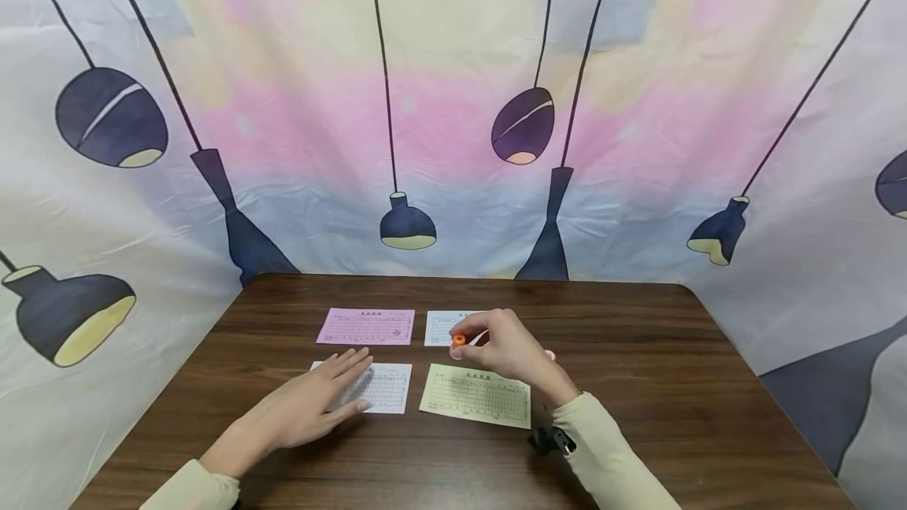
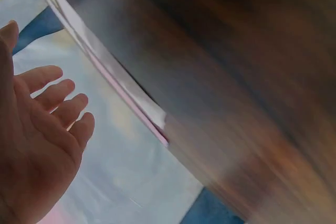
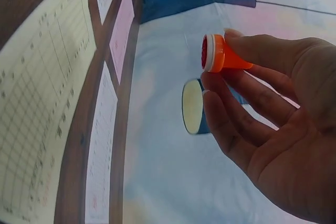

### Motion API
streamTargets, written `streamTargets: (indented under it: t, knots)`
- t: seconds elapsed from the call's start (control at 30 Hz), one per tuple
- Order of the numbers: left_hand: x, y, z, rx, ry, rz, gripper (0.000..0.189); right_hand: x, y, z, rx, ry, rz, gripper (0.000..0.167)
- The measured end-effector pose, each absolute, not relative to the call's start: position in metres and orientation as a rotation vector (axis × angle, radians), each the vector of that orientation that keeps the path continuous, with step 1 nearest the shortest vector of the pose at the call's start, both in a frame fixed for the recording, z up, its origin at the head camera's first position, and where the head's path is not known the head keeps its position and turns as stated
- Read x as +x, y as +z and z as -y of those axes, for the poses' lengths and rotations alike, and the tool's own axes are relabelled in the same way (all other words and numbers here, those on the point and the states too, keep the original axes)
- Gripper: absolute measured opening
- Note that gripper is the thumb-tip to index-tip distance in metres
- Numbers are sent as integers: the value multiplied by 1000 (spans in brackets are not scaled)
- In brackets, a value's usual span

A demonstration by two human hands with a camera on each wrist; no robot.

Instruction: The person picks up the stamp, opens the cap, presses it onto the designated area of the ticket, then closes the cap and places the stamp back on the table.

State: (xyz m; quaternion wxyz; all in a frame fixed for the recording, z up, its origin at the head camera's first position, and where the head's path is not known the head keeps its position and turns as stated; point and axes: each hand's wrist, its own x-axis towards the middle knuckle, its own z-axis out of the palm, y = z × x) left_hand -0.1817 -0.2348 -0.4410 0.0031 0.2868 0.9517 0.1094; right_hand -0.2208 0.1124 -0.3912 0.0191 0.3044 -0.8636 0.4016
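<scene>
My right hand (image 1: 506,345) pinches a small orange stamp (image 3: 227,55) between thumb and fingers, above the sheets. In the right wrist view the stamp has a white ring and a red face, turned toward the papers. Below this hand lies a yellow form sheet (image 1: 478,396); behind it a white form sheet (image 1: 437,329) is partly hidden by the hand. My left hand (image 1: 305,408) is stretched, palm down, over the near-left white form sheet (image 1: 390,389); whether it touches the paper I cannot tell. A pink form sheet (image 1: 364,327) with a small dark mark lies behind it.
The brown wooden table (image 1: 638,384) bears all the sheets. A small white item (image 1: 549,355) shows beside the right wrist, mostly hidden. A cloth backdrop (image 1: 453,140) printed with hanging lamps surrounds the table's back and sides.
</scene>
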Motion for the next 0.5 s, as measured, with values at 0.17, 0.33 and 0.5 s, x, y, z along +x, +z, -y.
streamTargets:
  t: [0.17, 0.33, 0.5]
  knots:
    - [-178, -444, 250, 867, 313, -2999, 81, -215, -394, -97, 992, 1265, 2709, 15]
    - [-174, -447, 262, 796, 289, -3013, 88, -212, -400, -79, 1047, 1260, 2744, 16]
    - [-171, -450, 271, 752, 289, -3002, 90, -210, -406, -62, 1056, 1221, 2815, 14]
